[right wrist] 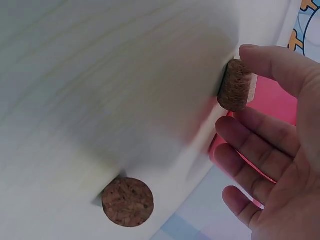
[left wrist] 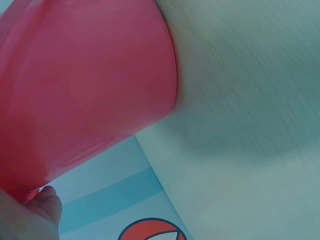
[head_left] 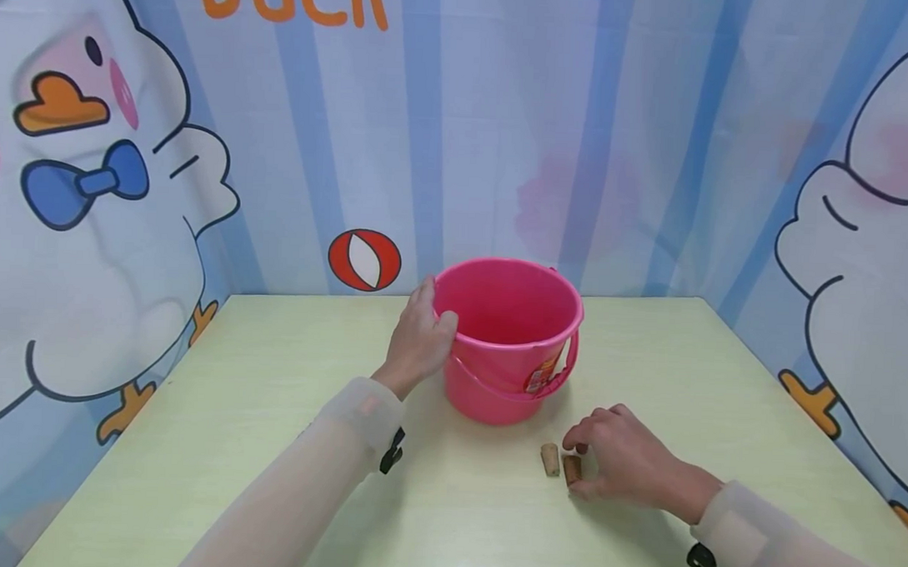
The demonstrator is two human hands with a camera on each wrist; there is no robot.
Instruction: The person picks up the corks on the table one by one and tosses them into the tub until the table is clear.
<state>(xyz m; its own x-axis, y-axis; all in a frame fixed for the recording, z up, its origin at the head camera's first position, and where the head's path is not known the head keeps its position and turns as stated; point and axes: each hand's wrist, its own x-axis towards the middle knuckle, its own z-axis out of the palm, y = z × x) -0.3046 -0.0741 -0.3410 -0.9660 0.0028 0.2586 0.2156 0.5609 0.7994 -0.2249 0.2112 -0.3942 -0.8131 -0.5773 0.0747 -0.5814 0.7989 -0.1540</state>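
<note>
My left hand (head_left: 420, 336) grips the rim of a pink bucket (head_left: 495, 399) at its left side, the thumb at the rim. In the left wrist view the bucket (left wrist: 100, 75) fills the upper left, with part of the hand (left wrist: 42, 215) below. My right hand (head_left: 628, 458) is low over the table, thumb and forefinger on either side of a brown cork stopper (head_left: 572, 470); whether both touch it is unclear. A paler cork (head_left: 550, 459) stands just left of it. The right wrist view shows another cork (right wrist: 128, 202) apart from the fingers.
The bucket's handle (head_left: 571, 358) hangs down its front right. A pale wood-grain table (head_left: 268, 444) lies under everything. Behind it and at both sides hangs a blue-striped cloth (head_left: 489, 134) printed with ducks and a red ball.
</note>
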